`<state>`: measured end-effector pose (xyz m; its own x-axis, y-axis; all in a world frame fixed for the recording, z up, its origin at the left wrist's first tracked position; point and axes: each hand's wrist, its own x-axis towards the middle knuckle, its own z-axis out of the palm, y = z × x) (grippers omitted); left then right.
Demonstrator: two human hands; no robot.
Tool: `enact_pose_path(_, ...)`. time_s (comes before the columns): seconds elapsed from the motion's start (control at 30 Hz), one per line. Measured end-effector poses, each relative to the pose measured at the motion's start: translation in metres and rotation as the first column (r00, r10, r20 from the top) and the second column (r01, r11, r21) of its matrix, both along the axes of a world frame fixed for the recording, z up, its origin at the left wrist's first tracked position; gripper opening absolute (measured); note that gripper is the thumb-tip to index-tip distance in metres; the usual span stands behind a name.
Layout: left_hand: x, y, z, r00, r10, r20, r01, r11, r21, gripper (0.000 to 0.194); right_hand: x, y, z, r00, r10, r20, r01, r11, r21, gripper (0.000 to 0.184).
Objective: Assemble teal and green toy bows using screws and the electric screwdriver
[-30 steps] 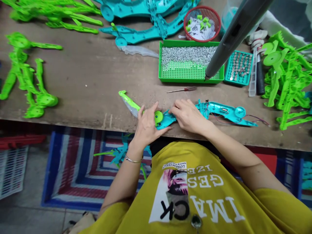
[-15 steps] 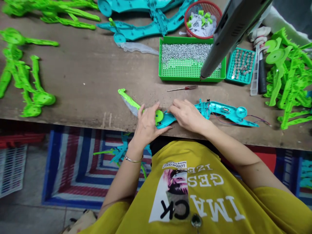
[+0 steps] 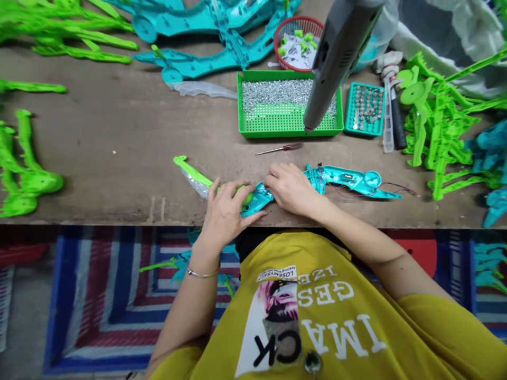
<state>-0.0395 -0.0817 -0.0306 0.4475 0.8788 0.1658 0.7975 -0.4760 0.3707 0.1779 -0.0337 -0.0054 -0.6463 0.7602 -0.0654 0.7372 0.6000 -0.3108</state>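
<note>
My left hand (image 3: 225,211) grips a bright green plastic part (image 3: 194,173), its fingers curled over the part's round knob, which is mostly hidden. A strip of clear plastic film (image 3: 195,184) lies under that part. My right hand (image 3: 291,189) sits on a long teal plastic part (image 3: 348,180) and holds it down on the table edge. Thin red and dark wires (image 3: 356,192) trail from the teal part. The two parts meet between my hands, and the join is hidden by my fingers. A small red-handled screwdriver (image 3: 279,149) lies just beyond my hands.
A green tray of small metal screws (image 3: 277,100) and a teal tray of round metal pieces (image 3: 364,110) stand on the wooden table (image 3: 114,179). A grey power screwdriver (image 3: 336,63) hangs above. Piles of green and teal parts lie to both sides.
The whole view has shifted left and up. My left fingers now cover more of the green knob. The parts stay in my hands.
</note>
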Motion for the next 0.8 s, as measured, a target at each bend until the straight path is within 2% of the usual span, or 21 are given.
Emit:
enact_pose_path(0.17, 0.003, 0.000, 0.005, 1.000, -0.015, -0.018, 0.014, 1.000, -0.023, 0.064, 0.002, 0.002, 0.000, 0.996, -0.020, -0.085, 0.008, 0.991, -0.134, 0.027)
enact_pose_path(0.4, 0.010, 0.001, 0.010, 1.000, -0.016, -0.010, 0.015, 0.999, -0.043, 0.065, 0.008, 0.009, -0.002, 0.960, -0.021, -0.278, -0.047, 0.971, -0.235, 0.025)
enact_pose_path(0.6, 0.014, 0.002, 0.010, 1.000, -0.007, -0.016, 0.006, 0.999, -0.032, 0.066, 0.009, 0.012, -0.001, 0.871, -0.056, -0.489, -0.088, 0.960, -0.267, 0.015)
enact_pose_path(0.7, 0.016, 0.003, 0.010, 1.000, -0.018, -0.005, 0.018, 0.999, -0.029, 0.056, 0.010, 0.013, -0.003, 0.861, -0.083, -0.502, -0.080, 0.952, -0.294, 0.012)
enact_pose_path(0.8, 0.017, 0.003, 0.010, 1.000, -0.017, 0.014, 0.018, 0.999, -0.029, 0.047, 0.011, 0.014, -0.006, 0.894, -0.077, -0.441, -0.055, 0.959, -0.278, 0.014)
